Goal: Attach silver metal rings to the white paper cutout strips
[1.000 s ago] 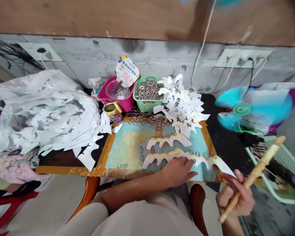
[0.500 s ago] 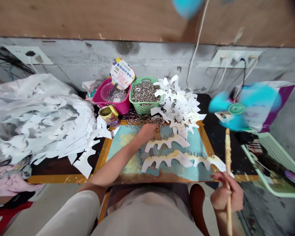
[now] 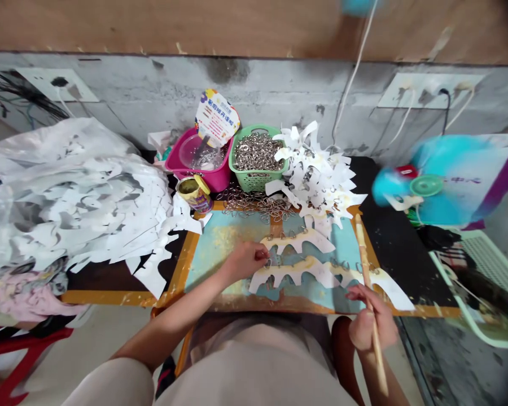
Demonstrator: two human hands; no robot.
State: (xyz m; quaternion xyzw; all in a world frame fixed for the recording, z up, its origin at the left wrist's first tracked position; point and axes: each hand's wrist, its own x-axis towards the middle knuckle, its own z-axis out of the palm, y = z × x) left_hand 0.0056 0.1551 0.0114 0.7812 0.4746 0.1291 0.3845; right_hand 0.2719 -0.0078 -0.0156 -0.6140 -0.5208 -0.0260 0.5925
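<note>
Rings [image 3: 256, 152] heaped in green plastic basket [image 3: 254, 181], pink tub [image 3: 214, 179] just beside

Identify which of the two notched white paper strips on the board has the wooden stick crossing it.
The lower strip: the wooden stick crosses its right end, while the upper strip stops short of the stick.

A blurred turquoise electric fan [image 3: 421, 185] spun at 3 o'clock, below a white wall socket plate [image 3: 427, 90]. At 11 o'clock, a magenta plastic tub [image 3: 211, 169] stood behind a yellow tin [image 3: 192, 193] and beneath a printed card [image 3: 217, 117], while a red plastic stool [image 3: 25, 344] sat at 8 o'clock.
</note>
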